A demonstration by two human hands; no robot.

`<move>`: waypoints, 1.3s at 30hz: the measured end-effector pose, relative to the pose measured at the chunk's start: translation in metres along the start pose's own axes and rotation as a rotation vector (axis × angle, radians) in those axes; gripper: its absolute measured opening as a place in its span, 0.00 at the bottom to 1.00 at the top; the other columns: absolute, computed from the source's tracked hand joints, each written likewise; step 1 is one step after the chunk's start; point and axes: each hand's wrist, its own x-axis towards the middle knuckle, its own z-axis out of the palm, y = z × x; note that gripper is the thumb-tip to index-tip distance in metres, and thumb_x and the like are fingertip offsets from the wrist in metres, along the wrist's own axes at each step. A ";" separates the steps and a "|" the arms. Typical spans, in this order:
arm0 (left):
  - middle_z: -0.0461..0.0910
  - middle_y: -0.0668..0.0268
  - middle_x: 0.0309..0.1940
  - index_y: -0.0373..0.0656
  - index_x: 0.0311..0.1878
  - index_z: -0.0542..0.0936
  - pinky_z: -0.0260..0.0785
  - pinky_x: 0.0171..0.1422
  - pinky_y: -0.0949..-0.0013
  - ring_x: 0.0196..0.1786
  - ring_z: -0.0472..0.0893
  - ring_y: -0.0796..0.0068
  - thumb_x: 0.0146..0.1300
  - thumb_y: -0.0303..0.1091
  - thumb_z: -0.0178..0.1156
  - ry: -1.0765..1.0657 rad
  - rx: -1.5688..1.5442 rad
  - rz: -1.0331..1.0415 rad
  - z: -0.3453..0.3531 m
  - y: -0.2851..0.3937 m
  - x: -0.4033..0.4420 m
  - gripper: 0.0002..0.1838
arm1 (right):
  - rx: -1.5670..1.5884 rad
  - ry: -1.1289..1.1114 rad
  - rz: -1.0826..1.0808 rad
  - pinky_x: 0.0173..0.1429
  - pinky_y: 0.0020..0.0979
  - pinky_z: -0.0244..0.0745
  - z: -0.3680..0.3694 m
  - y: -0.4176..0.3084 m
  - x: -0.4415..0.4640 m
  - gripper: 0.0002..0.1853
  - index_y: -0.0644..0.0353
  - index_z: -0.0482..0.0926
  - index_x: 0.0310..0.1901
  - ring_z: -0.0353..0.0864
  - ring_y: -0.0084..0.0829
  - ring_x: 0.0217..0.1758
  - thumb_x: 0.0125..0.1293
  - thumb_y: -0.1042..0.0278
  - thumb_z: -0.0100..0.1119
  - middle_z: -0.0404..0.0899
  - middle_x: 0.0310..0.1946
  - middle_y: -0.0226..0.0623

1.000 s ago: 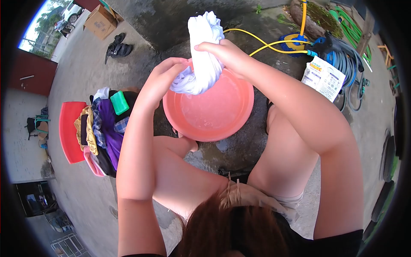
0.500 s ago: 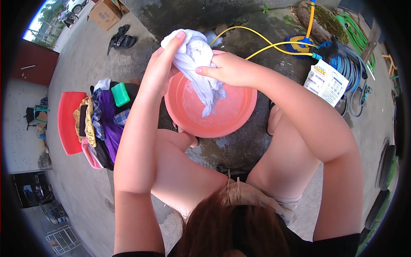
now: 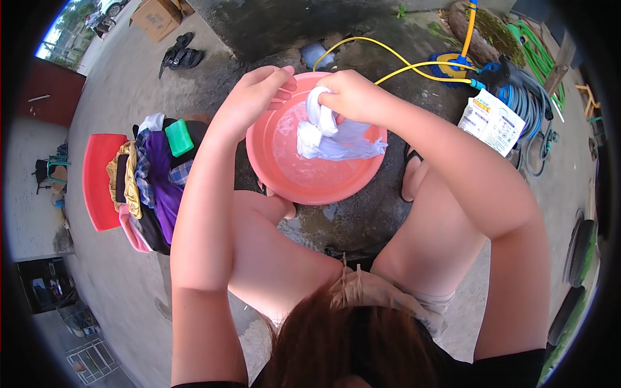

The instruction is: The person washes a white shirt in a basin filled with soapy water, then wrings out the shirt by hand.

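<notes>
A wet white cloth garment dangles from my right hand, which is closed around its upper part. The lower folds hang over the pink basin, where water glistens on the bottom. At the basin's upper left rim is my left hand, loosely curled, its fingers apart and nothing in them. What kind of garment the white cloth is, I cannot tell.
To the left, a red stool or chair bears piled clothes with a green soap box on top. On the right lie a white printed packet, a blue hose reel and a yellow hose. Black sandals lie beyond.
My left hand has let go of the white cloth. My right hand still holds it, and the cloth now hangs lower and farther right over the basin.
</notes>
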 end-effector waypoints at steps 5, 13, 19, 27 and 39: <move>0.78 0.64 0.44 0.39 0.48 0.77 0.66 0.57 0.70 0.49 0.75 0.73 0.62 0.53 0.55 -0.115 0.208 -0.077 -0.001 -0.003 0.004 0.24 | -0.311 0.144 -0.150 0.37 0.33 0.75 -0.002 0.014 0.007 0.12 0.66 0.81 0.34 0.82 0.31 0.29 0.58 0.67 0.53 0.81 0.26 0.43; 0.81 0.59 0.41 0.35 0.53 0.76 0.69 0.50 0.67 0.42 0.78 0.71 0.56 0.46 0.64 -0.194 0.418 0.139 0.018 -0.022 0.004 0.27 | -0.056 0.190 -0.120 0.35 0.30 0.75 -0.009 -0.009 0.002 0.13 0.65 0.82 0.34 0.81 0.27 0.28 0.55 0.63 0.58 0.81 0.26 0.38; 0.81 0.62 0.30 0.33 0.46 0.80 0.69 0.42 0.70 0.33 0.77 0.76 0.57 0.39 0.61 0.043 0.497 0.076 0.014 -0.009 0.006 0.19 | -0.168 0.126 -0.118 0.43 0.31 0.75 -0.020 -0.015 0.005 0.23 0.64 0.79 0.46 0.81 0.30 0.37 0.56 0.54 0.64 0.81 0.35 0.42; 0.81 0.67 0.34 0.33 0.43 0.80 0.69 0.44 0.74 0.37 0.77 0.80 0.62 0.37 0.55 0.216 -0.210 0.208 0.007 -0.005 0.002 0.16 | -0.295 0.060 -0.082 0.60 0.36 0.69 -0.018 0.001 -0.005 0.35 0.64 0.70 0.57 0.74 0.42 0.56 0.50 0.52 0.68 0.71 0.55 0.50; 0.80 0.62 0.44 0.33 0.51 0.76 0.67 0.53 0.71 0.47 0.78 0.74 0.63 0.40 0.56 0.195 -0.413 0.173 -0.002 -0.007 0.005 0.19 | -0.464 0.098 -0.120 0.42 0.34 0.73 -0.033 -0.003 0.002 0.18 0.67 0.79 0.43 0.81 0.39 0.36 0.57 0.61 0.62 0.82 0.35 0.48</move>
